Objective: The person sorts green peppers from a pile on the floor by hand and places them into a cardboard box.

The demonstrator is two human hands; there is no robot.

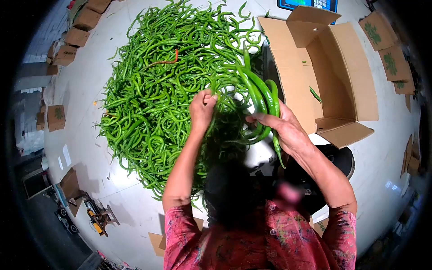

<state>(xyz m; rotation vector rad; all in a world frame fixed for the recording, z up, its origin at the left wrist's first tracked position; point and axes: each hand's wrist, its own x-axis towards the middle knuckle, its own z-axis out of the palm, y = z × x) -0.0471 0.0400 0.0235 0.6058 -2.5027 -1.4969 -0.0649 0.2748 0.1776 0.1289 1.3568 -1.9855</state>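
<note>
My right hand [290,128] is closed around a small bunch of long green chili peppers [261,92], their tips pointing up and one hanging down below the fingers. To its left, my left hand [202,108] is over the near right side of a big heap of green chili peppers [153,90]. Its fingers are curled together, and whatever they may pinch is hidden. A single reddish-brown pepper [168,60] lies on top of the heap.
An open cardboard box [288,67] stands right of the heap, with a few peppers inside. A blue device with keys [310,4] sits behind it. More cardboard boxes [377,31] line the right edge, and others [76,36] the left. A small yellow-and-brown stool-like object [99,218] stands lower left.
</note>
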